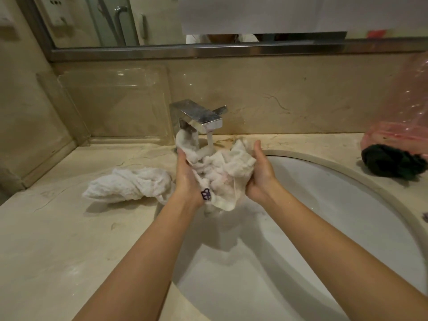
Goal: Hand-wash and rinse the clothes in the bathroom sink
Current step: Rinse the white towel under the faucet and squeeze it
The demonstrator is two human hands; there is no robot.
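A wet white cloth [222, 170] with a small purple mark hangs bunched between my two hands over the white sink [324, 205]. My left hand [187, 177] grips its left side, and my right hand [261, 172] grips its right side. Water runs from the chrome faucet [199, 118] onto the top of the cloth. A second white cloth [129, 185] lies crumpled on the marble counter [69, 239] left of the sink.
A dark garment [393, 161] lies on the counter at the right, below a pink plastic bag [407, 117]. A clear plastic tray [115, 100] leans against the back wall at the left. A mirror runs above the backsplash.
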